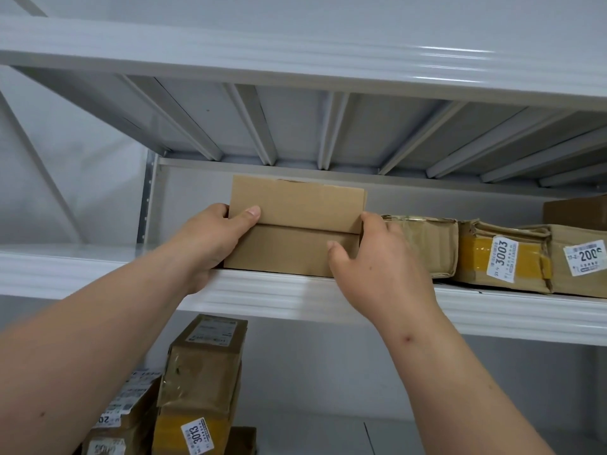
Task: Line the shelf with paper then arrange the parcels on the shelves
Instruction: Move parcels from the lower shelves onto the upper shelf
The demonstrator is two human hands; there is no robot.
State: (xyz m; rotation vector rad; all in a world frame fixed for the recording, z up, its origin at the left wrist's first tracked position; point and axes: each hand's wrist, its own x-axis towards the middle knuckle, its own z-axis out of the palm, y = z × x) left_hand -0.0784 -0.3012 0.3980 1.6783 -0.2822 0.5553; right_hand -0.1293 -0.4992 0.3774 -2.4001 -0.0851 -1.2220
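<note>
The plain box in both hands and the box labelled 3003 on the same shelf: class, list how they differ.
The plain box is smooth, untaped and shows no label; the 3003 box is crumpled, bound in yellow tape and carries a white sticker. The left hand and right hand hold the plain box; nothing touches the 3003 box. Both are brown cardboard.

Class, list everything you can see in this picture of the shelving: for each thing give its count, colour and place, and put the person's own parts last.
plain box: one, brown, unlabelled, at the shelf's front edge, held from both sides.
taped parcels: three, brown with yellow tape, in a row right of the plain box; two carry white labels, 3003 and one starting 200.
far box: one, brown, behind that row, cut off at the right.
lower parcels: several, brown, stacked on the level below, left; one labelled 3013.
shelf: white metal, more levels above and below.
left hand: grips the plain box's left end.
right hand: holds its right end.
</note>
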